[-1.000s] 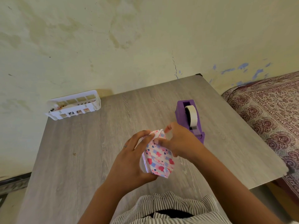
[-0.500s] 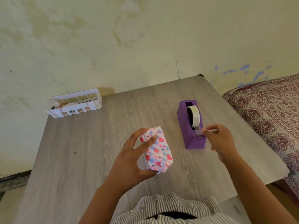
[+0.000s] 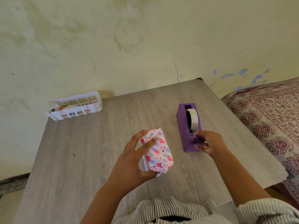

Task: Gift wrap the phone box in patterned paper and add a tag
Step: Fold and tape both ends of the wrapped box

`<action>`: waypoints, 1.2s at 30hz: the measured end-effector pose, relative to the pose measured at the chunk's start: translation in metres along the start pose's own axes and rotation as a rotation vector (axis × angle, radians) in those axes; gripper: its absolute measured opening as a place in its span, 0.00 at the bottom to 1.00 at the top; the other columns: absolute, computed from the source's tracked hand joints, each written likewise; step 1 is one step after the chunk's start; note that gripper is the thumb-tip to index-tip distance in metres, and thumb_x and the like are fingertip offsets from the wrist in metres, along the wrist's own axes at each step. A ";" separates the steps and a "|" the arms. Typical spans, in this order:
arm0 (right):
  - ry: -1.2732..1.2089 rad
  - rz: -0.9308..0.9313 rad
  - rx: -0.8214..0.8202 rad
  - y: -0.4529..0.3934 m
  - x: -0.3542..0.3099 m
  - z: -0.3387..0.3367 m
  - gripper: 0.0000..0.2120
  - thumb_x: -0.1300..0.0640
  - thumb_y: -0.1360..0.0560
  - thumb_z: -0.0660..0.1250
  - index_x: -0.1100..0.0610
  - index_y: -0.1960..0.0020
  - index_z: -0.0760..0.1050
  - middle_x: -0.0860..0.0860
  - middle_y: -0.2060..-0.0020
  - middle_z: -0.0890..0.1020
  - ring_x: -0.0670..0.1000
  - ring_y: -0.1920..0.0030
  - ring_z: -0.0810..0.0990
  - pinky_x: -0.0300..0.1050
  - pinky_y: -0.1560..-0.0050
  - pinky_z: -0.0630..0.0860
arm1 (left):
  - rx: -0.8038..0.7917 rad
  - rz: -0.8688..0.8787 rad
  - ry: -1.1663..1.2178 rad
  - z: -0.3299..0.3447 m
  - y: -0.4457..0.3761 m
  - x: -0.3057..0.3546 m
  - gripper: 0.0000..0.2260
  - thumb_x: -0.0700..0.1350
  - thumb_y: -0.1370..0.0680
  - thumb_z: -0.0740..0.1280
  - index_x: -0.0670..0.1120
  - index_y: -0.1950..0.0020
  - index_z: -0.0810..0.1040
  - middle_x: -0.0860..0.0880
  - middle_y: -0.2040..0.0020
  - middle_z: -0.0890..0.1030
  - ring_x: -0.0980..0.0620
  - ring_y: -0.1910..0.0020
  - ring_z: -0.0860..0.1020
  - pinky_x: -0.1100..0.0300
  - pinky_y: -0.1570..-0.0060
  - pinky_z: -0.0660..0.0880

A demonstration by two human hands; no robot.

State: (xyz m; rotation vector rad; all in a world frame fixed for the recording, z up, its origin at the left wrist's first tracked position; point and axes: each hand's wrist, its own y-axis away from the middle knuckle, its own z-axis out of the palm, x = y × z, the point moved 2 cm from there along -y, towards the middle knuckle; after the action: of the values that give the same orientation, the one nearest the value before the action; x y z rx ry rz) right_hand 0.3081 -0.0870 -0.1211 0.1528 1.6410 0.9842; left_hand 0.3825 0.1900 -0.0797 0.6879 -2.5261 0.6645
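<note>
The wrapped box [image 3: 157, 152] stands tilted above the surface [image 3: 80, 159], gripped in the left hand [image 3: 134, 160], with its long axis running from near the body up and away. Its folded far end, where the paper flaps meet, points away from the person and is pinned under the left fingers [image 3: 149, 141]. The dispenser [image 3: 188, 128] sits on the surface just to the right of the box, long axis also running away from the person, cutter end nearest. The right hand [image 3: 208, 143] is at that cutter end, well nearer to it than the left, and apart from the box.

The right thumb and forefinger are narrowed to a pinch at the free end of the tape [image 3: 193, 120], while the lower fingers curl against the dispenser's front corner. Whether a strip is already drawn out is too small to tell. The left hand is wrapped around the box, thumb below and fingers over the top fold, holding the paper closed.

The coming move likely turns on carrying a strip leftward from the cutter to that pinned fold. A white basket [image 3: 76, 105] stands at the far left corner, a patterned bed [image 3: 267, 120] to the right.
</note>
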 end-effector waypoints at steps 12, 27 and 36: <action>-0.255 -0.281 0.091 0.010 0.040 0.000 0.11 0.70 0.28 0.64 0.61 0.67 0.70 0.56 0.68 0.73 0.52 0.63 0.74 0.49 0.61 0.76 | -0.035 -0.042 0.027 0.000 -0.003 0.006 0.36 0.75 0.33 0.57 0.62 0.29 0.57 0.55 0.26 0.56 0.53 0.28 0.63 0.48 0.39 0.74; 0.264 -0.436 0.163 -0.002 0.048 -0.008 0.11 0.61 0.27 0.66 0.59 0.68 0.73 0.58 0.69 0.78 0.56 0.66 0.75 0.57 0.61 0.78 | -0.001 -0.035 0.019 -0.001 -0.001 0.007 0.36 0.72 0.33 0.61 0.58 0.29 0.60 0.53 0.27 0.58 0.51 0.30 0.65 0.48 0.41 0.76; 0.627 -0.563 0.177 0.005 0.031 -0.008 0.17 0.63 0.28 0.65 0.64 0.74 0.68 0.60 0.78 0.69 0.52 0.76 0.66 0.42 0.73 0.64 | -0.004 -0.055 0.034 0.000 -0.003 0.007 0.36 0.68 0.34 0.65 0.57 0.29 0.63 0.53 0.26 0.61 0.53 0.29 0.65 0.48 0.42 0.76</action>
State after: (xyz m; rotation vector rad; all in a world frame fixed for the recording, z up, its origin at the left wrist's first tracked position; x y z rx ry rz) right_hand 0.2891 -0.0700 -0.1410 -0.5277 2.1695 0.4634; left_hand 0.3785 0.1853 -0.0749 0.7355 -2.4678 0.6472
